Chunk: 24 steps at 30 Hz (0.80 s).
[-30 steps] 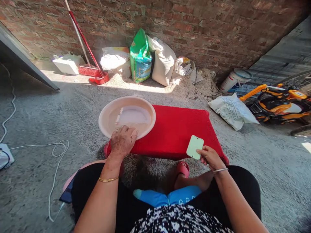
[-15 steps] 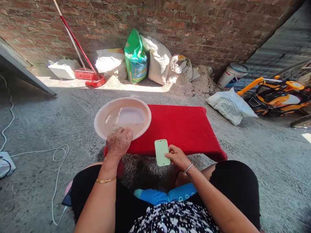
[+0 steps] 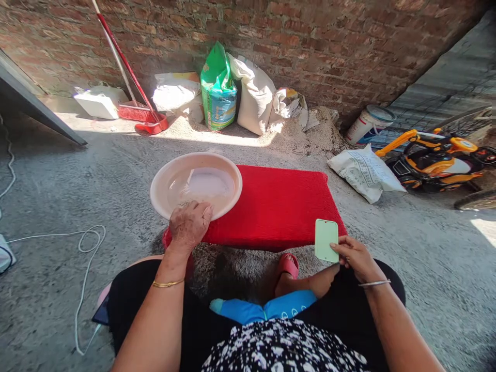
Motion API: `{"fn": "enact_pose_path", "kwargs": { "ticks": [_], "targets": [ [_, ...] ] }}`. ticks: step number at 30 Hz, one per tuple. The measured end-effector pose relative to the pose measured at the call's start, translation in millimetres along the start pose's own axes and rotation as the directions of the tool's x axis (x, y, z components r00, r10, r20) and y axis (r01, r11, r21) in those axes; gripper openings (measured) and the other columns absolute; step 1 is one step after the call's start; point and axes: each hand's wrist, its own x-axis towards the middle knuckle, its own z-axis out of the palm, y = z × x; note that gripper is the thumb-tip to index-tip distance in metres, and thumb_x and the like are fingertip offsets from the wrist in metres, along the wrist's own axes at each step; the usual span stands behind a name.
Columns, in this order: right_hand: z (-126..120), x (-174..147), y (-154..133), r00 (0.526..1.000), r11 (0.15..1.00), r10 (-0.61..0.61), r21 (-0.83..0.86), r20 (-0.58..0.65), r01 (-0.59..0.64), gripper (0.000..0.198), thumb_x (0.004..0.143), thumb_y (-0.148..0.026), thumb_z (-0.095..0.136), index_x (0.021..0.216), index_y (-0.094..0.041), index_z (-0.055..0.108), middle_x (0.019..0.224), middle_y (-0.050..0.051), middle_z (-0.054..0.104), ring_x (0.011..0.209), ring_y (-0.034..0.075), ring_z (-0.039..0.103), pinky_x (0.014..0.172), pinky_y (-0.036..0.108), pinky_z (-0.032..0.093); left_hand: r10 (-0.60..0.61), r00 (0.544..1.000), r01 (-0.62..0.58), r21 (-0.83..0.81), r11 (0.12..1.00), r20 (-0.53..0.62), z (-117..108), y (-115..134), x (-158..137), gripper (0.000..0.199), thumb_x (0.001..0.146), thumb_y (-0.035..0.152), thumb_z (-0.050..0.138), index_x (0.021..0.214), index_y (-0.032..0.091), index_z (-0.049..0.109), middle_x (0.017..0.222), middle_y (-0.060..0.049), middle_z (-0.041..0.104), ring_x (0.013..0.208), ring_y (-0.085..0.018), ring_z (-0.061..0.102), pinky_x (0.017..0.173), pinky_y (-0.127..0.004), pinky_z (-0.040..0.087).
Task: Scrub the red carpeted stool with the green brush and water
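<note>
A pale pink basin (image 3: 157, 194) of water stands on the left part of a bench covered in red plush cloth (image 3: 282, 201). My left hand (image 3: 191, 223) is closed over the basin's near rim; its fingertips are hidden from me. Off to the right, my right hand (image 3: 354, 254) pinches a pale green, flat rectangular piece (image 3: 325, 238) by its right edge, thumb on top. That piece has rounded corners, a raised border and a small hole at each end. It hangs upright in front of the bench's right end, over my knee.
Several sacks, including a green-blue bag (image 3: 219, 98), lean by the brick wall behind, with a broom and red dustpan (image 3: 155, 124). At right are a white sack (image 3: 366, 173), a bucket (image 3: 370, 124) and a toy excavator (image 3: 434, 160). A white cable (image 3: 87, 289) lies at left.
My right hand has carried the green piece to the right, from before the bench's middle to its right end. My left hand stays on the basin rim.
</note>
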Motion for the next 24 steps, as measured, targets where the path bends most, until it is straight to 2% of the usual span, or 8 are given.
{"fn": "enact_pose_path", "kwargs": {
  "ticks": [2, 5, 10, 13, 15, 18, 21, 24],
  "targets": [
    [23, 2, -15, 0.998, 0.999, -0.031, 0.04, 0.056, 0.029, 0.038, 0.057, -0.051, 0.078, 0.073, -0.023, 0.059, 0.049, -0.004, 0.053, 0.042, 0.011, 0.045, 0.04, 0.022, 0.028, 0.001, 1.0, -0.001, 0.016, 1.0, -0.005, 0, 0, 0, 0.045, 0.104, 0.038, 0.039, 0.111, 0.021, 0.08, 0.106, -0.013, 0.079, 0.099, -0.031, 0.071, 0.081, -0.041, 0.044],
    [71, 10, -45, 0.984, 0.995, -0.062, 0.092, 0.17, 0.047, 0.035, 0.061, -0.049, 0.078, 0.074, -0.022, 0.059, 0.05, -0.004, 0.055, 0.042, 0.01, 0.045, 0.039, 0.02, 0.028, 0.008, 1.0, -0.007, 0.036, 0.999, -0.014, 0, -1, 0, 0.044, 0.103, 0.038, 0.04, 0.11, 0.021, 0.08, 0.103, -0.012, 0.08, 0.096, -0.03, 0.071, 0.078, -0.039, 0.043],
    [152, 27, -88, 0.94, 0.996, -0.071, 0.076, 0.334, 0.049, 0.023, 0.074, -0.034, 0.076, 0.072, -0.023, 0.057, 0.047, -0.006, 0.054, 0.038, 0.009, 0.045, 0.037, 0.019, 0.031, 0.013, 1.0, -0.012, 0.045, 0.999, -0.023, -1, -1, 0, 0.043, 0.104, 0.038, 0.04, 0.107, 0.023, 0.08, 0.102, -0.012, 0.08, 0.095, -0.03, 0.071, 0.077, -0.038, 0.043],
    [177, 36, -98, 0.929, 0.998, -0.055, 0.016, 0.367, 0.053, 0.021, 0.078, -0.027, 0.074, 0.069, -0.022, 0.056, 0.044, -0.007, 0.053, 0.036, 0.009, 0.044, 0.036, 0.018, 0.029, 0.002, 1.0, -0.002, 0.047, 0.999, -0.011, -1, 0, 0, 0.043, 0.104, 0.038, 0.039, 0.106, 0.023, 0.08, 0.103, -0.011, 0.08, 0.095, -0.03, 0.071, 0.077, -0.039, 0.043],
    [177, 42, -96, 0.931, 0.999, -0.039, -0.011, 0.363, 0.046, 0.021, 0.078, -0.025, 0.074, 0.068, -0.022, 0.056, 0.042, -0.007, 0.051, 0.035, 0.009, 0.043, 0.036, 0.018, 0.027, -0.003, 1.0, 0.003, 0.047, 0.999, 0.005, -1, 0, 0, 0.044, 0.104, 0.038, 0.039, 0.106, 0.023, 0.08, 0.103, -0.011, 0.08, 0.095, -0.031, 0.071, 0.077, -0.039, 0.043],
    [152, 50, -84, 0.947, 0.999, -0.035, -0.022, 0.32, 0.044, 0.017, 0.077, -0.024, 0.073, 0.068, -0.021, 0.059, 0.043, -0.007, 0.052, 0.035, 0.008, 0.043, 0.036, 0.018, 0.027, -0.003, 1.0, 0.002, 0.04, 0.999, 0.017, -2, 0, 0, 0.044, 0.105, 0.038, 0.04, 0.11, 0.023, 0.081, 0.104, -0.012, 0.08, 0.097, -0.032, 0.071, 0.077, -0.04, 0.043],
    [104, 58, -64, 0.977, 0.999, -0.03, -0.036, 0.21, 0.039, 0.013, 0.074, -0.027, 0.073, 0.07, -0.021, 0.062, 0.047, -0.006, 0.055, 0.038, 0.008, 0.044, 0.038, 0.019, 0.029, -0.002, 1.0, 0.002, 0.037, 0.999, 0.009, -1, 0, 0, 0.043, 0.105, 0.038, 0.04, 0.111, 0.023, 0.08, 0.106, -0.012, 0.08, 0.098, -0.032, 0.072, 0.078, -0.04, 0.043],
    [45, 67, -39, 0.998, 0.997, -0.001, -0.081, 0.062, 0.006, 0.014, 0.073, -0.031, 0.072, 0.07, -0.021, 0.063, 0.046, -0.005, 0.054, 0.039, 0.009, 0.044, 0.04, 0.021, 0.03, -0.004, 1.0, 0.004, 0.034, 0.999, 0.0, 0, 0, 0, 0.043, 0.105, 0.038, 0.041, 0.11, 0.022, 0.081, 0.106, -0.012, 0.08, 0.098, -0.032, 0.072, 0.078, -0.04, 0.042]
  ]
}}
